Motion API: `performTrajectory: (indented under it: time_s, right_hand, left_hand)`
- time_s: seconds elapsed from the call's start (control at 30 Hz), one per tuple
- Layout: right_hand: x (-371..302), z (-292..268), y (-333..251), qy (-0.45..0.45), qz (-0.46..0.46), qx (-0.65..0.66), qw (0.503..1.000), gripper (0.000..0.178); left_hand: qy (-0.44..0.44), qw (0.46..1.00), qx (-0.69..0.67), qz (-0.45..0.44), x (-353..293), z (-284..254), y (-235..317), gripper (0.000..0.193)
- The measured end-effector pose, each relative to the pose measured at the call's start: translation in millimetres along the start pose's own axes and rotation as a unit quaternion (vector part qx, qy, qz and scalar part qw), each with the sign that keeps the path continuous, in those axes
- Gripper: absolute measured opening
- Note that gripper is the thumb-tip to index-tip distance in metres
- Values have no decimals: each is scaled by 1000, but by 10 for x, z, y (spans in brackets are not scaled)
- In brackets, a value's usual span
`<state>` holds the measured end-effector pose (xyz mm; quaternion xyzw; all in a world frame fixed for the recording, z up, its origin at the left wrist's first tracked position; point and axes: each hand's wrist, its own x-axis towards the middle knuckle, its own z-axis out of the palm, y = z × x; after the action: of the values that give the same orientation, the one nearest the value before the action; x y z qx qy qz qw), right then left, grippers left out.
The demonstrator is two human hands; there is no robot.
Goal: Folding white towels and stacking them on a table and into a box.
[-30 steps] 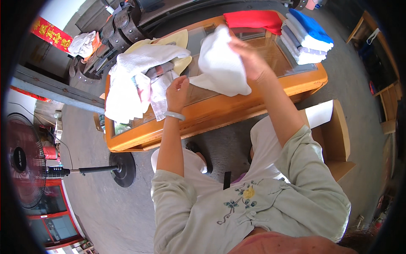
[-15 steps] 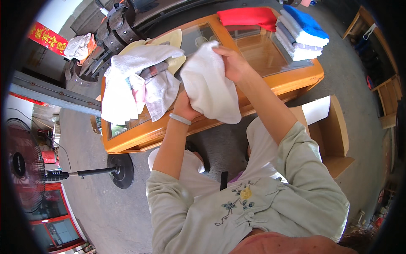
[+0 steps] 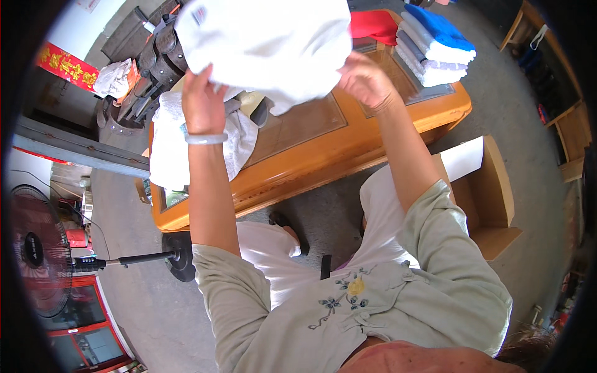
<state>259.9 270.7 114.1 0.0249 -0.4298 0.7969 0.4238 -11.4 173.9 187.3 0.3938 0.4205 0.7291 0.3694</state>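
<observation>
A white towel (image 3: 273, 50) is spread out in the air above the wooden table (image 3: 311, 163). My left hand (image 3: 204, 102) pinches its lower left edge, the fingertips partly behind the cloth. At the right edge, my right hand (image 3: 368, 79) is closed on the same towel. Rumpled white towels (image 3: 168, 149) lie in a heap on the table's left end, partly covered by the raised towel. Folded towels, blue on top (image 3: 438, 28) and white below (image 3: 435, 73), are stacked at the far right, beside a folded red cloth (image 3: 374, 27).
An open cardboard box (image 3: 491, 193) stands on the floor right of my legs. A pedestal fan (image 3: 40, 252) is at the left, its round base (image 3: 179, 258) near the table's corner. Brown leather-like straps (image 3: 165, 59) lie behind the table's left end.
The towel went from hanging bunched between my hands to spread wide, higher and farther away. My hands moved apart, the left one up and leftward.
</observation>
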Motion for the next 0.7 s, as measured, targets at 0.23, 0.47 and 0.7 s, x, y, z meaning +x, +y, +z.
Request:
performTrajectory:
  time_s: [0.23,0.47,0.7]
  right_hand:
    - [16,138,767,-208,302,-525,768,46]
    - [-367,504,1484,-369,144,-552,734,51]
    - [-181,659,1422,-436,215,-559,672,48]
  left_hand:
    - [235,916,283,-158,-344,-1174,-1116,34]
    - [-144,892,396,-166,-670,-526,-1240,48]
    - [-219,758,600,-131,-697,-795,-1402,37]
